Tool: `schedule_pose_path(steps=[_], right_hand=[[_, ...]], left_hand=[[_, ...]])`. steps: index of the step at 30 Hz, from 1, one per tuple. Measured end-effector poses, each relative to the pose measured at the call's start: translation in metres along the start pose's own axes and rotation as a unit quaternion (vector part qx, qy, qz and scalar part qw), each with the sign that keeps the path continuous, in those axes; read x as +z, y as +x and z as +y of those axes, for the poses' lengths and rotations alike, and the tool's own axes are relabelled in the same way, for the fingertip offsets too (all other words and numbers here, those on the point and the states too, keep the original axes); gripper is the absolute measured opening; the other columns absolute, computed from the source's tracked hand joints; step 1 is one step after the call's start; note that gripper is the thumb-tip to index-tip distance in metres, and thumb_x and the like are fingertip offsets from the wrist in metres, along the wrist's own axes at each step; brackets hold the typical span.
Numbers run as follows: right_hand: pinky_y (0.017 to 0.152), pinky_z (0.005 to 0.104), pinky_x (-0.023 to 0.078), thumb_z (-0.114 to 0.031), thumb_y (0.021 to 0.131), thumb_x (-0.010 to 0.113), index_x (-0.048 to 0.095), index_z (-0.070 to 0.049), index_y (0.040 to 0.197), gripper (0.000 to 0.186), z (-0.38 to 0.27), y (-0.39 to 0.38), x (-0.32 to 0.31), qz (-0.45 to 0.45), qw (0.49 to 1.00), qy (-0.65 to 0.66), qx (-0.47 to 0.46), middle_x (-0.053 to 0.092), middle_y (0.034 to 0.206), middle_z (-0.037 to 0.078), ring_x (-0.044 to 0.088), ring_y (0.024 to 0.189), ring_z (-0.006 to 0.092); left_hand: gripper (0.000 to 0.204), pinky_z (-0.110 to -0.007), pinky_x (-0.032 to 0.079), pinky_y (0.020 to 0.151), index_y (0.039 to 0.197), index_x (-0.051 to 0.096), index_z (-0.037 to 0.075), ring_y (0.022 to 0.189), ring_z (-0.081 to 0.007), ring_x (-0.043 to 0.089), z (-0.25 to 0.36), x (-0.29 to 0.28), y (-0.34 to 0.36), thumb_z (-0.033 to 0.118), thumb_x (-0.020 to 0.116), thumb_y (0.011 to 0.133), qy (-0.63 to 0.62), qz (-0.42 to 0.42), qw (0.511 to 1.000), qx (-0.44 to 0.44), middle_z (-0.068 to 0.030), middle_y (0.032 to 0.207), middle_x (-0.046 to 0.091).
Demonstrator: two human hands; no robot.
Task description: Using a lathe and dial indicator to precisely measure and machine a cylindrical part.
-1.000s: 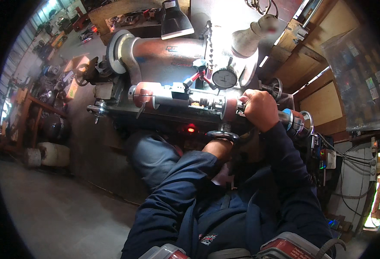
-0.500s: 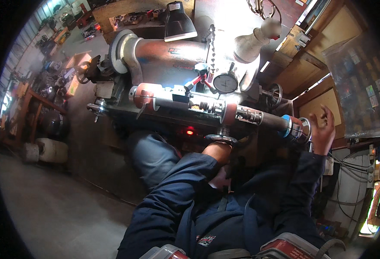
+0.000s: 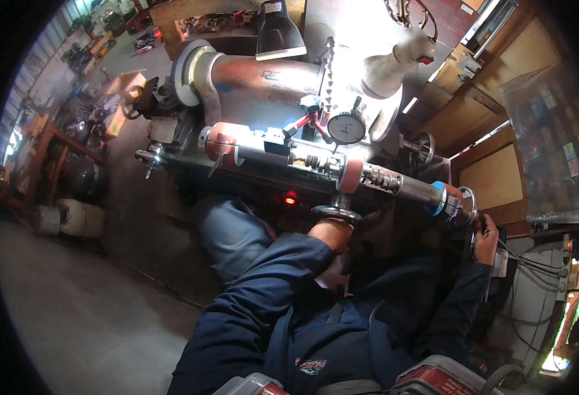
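Here: left hand [image 3: 332, 232] grips handwheel [image 3: 335, 212] underneath; right hand [image 3: 485, 234] grips end wheel [image 3: 466, 201].

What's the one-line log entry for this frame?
left hand: on front handwheel | right hand: at end handwheel | bench machine, dial gauge above

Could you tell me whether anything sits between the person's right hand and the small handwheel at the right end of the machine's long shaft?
Nothing visible does. The right hand is already at the small handwheel, touching its lower right edge. The left hand is just under the dark round knob below the shaft.
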State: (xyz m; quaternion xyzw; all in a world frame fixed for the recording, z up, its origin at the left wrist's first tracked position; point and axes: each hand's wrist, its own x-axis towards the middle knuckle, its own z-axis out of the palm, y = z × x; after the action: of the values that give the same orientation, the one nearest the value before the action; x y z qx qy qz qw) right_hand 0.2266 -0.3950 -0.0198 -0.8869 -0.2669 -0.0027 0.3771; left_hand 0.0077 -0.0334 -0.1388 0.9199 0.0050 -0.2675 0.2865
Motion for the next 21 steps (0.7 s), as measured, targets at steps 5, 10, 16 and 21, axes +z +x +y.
schedule_pose_path(steps=[5,10,16,21], right_hand=[[0.083,0.0246,0.047,-0.01,0.103,0.054,0.064,0.001,0.107,0.016,0.034,0.025,0.009,0.131,0.989,0.071,-0.016,0.066,0.097,0.003,0.058,0.091,0.0098],[0.084,0.0258,0.048,-0.008,0.102,0.053,0.064,0.0,0.106,0.014,0.011,0.046,0.017,0.09,0.991,0.093,0.016,0.065,0.097,0.002,0.058,0.092,0.0112],[0.082,0.0268,0.049,-0.014,0.102,0.052,0.064,-0.002,0.106,0.017,0.029,0.063,0.026,0.051,0.989,0.136,0.037,0.065,0.099,0.002,0.059,0.089,0.0113],[0.081,0.0279,0.05,-0.012,0.095,0.057,0.064,-0.004,0.108,0.016,0.027,0.067,0.032,-0.013,0.995,0.093,-0.016,0.066,0.102,0.003,0.06,0.09,0.012]], left_hand=[[0.061,-0.042,0.045,0.108,0.133,0.057,0.002,0.126,-0.0331,0.055,0.016,-0.024,-0.012,0.021,0.078,0.078,0.007,-0.023,1.0,0.002,-0.0183,0.14,0.055],[0.062,-0.042,0.047,0.106,0.131,0.058,0.002,0.123,-0.0341,0.057,0.011,-0.02,-0.007,0.021,0.079,0.076,0.006,-0.027,1.0,-0.013,-0.0189,0.137,0.056],[0.061,-0.043,0.047,0.105,0.13,0.059,0.002,0.122,-0.0348,0.057,0.017,-0.027,-0.012,0.022,0.079,0.076,0.017,-0.017,1.0,-0.001,-0.0192,0.136,0.057],[0.063,-0.043,0.046,0.106,0.13,0.059,0.001,0.124,-0.0344,0.056,0.015,-0.023,-0.016,0.026,0.08,0.077,0.024,0.001,1.0,0.007,-0.02,0.137,0.057]])
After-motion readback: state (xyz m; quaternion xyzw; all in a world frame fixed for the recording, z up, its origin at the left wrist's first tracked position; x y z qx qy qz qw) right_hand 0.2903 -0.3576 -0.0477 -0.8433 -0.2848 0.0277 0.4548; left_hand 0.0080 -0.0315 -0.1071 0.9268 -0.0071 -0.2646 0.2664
